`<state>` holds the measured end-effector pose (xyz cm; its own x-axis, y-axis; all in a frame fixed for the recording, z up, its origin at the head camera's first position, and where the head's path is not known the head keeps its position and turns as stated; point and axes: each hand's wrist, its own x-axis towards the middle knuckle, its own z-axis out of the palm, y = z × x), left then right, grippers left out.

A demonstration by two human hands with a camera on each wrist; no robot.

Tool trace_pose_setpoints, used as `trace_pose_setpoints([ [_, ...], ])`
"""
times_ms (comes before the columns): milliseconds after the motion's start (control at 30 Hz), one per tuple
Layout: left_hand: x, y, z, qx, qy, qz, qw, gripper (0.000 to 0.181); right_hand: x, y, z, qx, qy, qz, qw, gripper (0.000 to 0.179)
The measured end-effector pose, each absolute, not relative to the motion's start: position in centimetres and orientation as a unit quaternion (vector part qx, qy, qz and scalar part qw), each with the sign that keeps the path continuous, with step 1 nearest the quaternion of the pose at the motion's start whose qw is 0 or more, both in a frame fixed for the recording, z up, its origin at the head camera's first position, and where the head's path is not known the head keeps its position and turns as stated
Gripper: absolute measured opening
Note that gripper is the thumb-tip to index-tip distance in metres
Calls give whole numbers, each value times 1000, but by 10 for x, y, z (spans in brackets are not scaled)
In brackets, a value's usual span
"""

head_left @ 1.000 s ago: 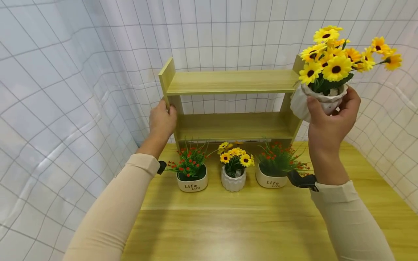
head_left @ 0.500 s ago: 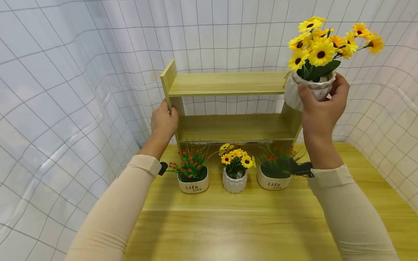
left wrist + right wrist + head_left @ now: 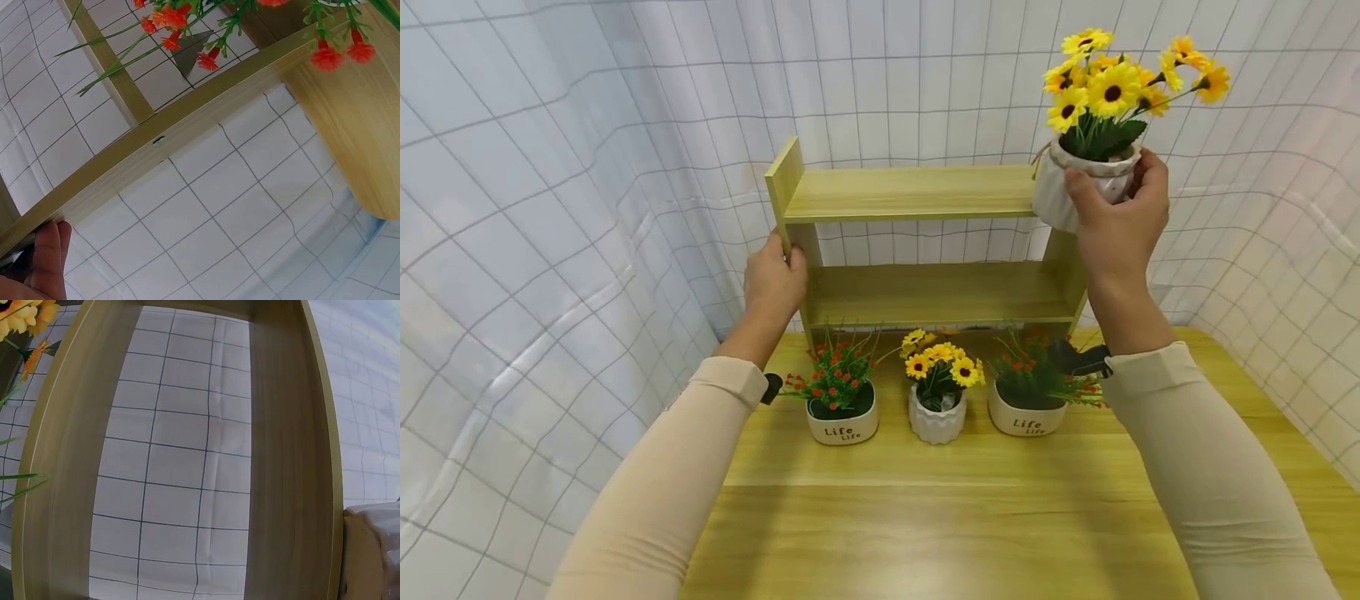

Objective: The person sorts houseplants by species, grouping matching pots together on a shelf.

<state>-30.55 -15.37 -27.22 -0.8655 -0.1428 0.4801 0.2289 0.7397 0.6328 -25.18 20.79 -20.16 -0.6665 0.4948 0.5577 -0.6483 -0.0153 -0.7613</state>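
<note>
My right hand point(image 3: 1122, 221) grips a white ceramic flower pot point(image 3: 1060, 193) of yellow artificial sunflowers point(image 3: 1108, 92), thumb on its front and fingers round the right side. The pot is upright and overlaps the right end of the wooden shelf's top board point(image 3: 910, 190). In the right wrist view the pot's underside point(image 3: 364, 556) shows beside the board's edge. At the left, my left hand point(image 3: 775, 279) holds the shelf's side panel point(image 3: 785, 182) below the top board; its fingers point(image 3: 49, 256) show at the panel's edge in the left wrist view.
Before the shelf on the wooden table point(image 3: 880, 533) stand a left oval "Life" planter point(image 3: 842, 427), a small white pot of sunflowers point(image 3: 937, 421) and a right "Life" planter point(image 3: 1026, 419). Both planters hold red-flowered greenery. A gridded white curtain point(image 3: 925, 83) hangs behind and around.
My right hand has carried the sunflower pot left and slightly upward, over the right end of the shelf's top board. My left hand stays on the side panel.
</note>
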Motion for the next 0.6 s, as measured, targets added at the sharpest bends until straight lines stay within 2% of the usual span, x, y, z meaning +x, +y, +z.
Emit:
trace_pose_setpoints([
  [600, -303, -154, -272, -20, -900, -358, 249, 32, -279, 211, -198, -4, -674, 632, 383, 69],
])
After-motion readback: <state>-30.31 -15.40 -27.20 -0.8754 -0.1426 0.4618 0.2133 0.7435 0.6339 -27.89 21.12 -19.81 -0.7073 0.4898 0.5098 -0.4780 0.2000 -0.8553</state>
